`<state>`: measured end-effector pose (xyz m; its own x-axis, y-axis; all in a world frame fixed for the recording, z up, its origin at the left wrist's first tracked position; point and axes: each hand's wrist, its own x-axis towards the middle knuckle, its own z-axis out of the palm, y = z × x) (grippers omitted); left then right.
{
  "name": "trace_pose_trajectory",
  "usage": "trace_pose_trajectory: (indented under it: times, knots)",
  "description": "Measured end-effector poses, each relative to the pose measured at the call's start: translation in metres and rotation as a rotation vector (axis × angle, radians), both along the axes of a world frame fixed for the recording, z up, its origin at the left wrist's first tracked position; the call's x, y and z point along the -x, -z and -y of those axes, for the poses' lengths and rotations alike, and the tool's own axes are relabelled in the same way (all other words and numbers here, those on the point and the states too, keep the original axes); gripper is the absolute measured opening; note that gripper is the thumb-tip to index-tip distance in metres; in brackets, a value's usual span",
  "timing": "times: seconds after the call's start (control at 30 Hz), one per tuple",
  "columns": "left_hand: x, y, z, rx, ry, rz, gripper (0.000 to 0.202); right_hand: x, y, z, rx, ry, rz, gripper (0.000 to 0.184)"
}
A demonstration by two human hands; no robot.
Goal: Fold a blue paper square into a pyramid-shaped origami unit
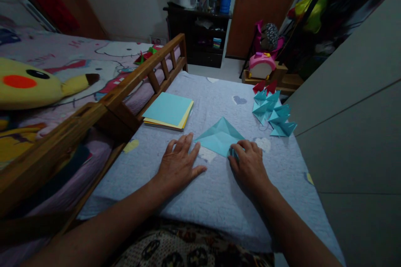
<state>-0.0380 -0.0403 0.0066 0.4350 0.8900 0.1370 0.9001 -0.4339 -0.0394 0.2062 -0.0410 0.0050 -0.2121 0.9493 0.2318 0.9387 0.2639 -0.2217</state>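
A light-blue sheet of origami paper (219, 135), creased and folded to a roughly triangular shape, lies on the cloth-covered bed in front of me. My right hand (249, 158) pinches its near right edge between thumb and fingers. Flat on the cloth, my left hand (180, 160) has its fingers spread, with the fingertips beside the paper's left corner; whether they touch it I cannot tell. Beyond my left hand sits a stack of square paper (169, 110), blue on top with yellow beneath. Several folded blue paper pieces (271, 112) stand at the right, with red folded ones (265, 87) behind them.
A wooden bed rail (125, 87) runs along the left side. Past it, a yellow plush toy (31, 85) rests on another bed. A pale cabinet (354, 133) borders the right. At the back are a dark shelf (196, 33) and a pink toy case (262, 66).
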Motion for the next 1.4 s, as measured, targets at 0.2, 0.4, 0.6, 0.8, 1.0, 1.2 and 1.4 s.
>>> trace_pose_trajectory:
  times: [0.2, 0.4, 0.6, 0.8, 1.0, 1.2, 1.4]
  knots:
    - [-0.013, -0.008, -0.001, 0.016, 0.023, 0.093, 0.048, -0.001, 0.002, 0.002, -0.001, 0.101, -0.022, 0.028]
    - [-0.038, -0.009, -0.018, 0.190, 0.216, 0.363, 0.068, 0.004, 0.007, 0.001, -0.013, 0.057, -0.167, 0.009]
    - [-0.054, -0.019, -0.036, 0.349, 0.288, 0.553, 0.039, 0.001, 0.003, 0.003, -0.088, -0.097, -0.304, 0.007]
    - [-0.047, -0.025, -0.040, 0.344, 0.350, 0.708, 0.031, -0.008, -0.002, 0.004, -0.175, -0.176, -0.204, 0.034]
    - [-0.032, -0.018, -0.050, 0.475, 0.386, 0.817, 0.033, -0.019, -0.005, 0.004, -0.189, -0.118, -0.052, 0.042]
    - [-0.017, 0.001, -0.061, 0.431, 0.450, 0.841, 0.035, -0.016, -0.002, 0.004, -0.210, -0.196, -0.063, 0.013]
    - [-0.001, 0.009, -0.054, 0.052, 0.386, 0.563, 0.033, -0.011, 0.003, 0.003, -0.182, -0.297, -0.115, 0.011]
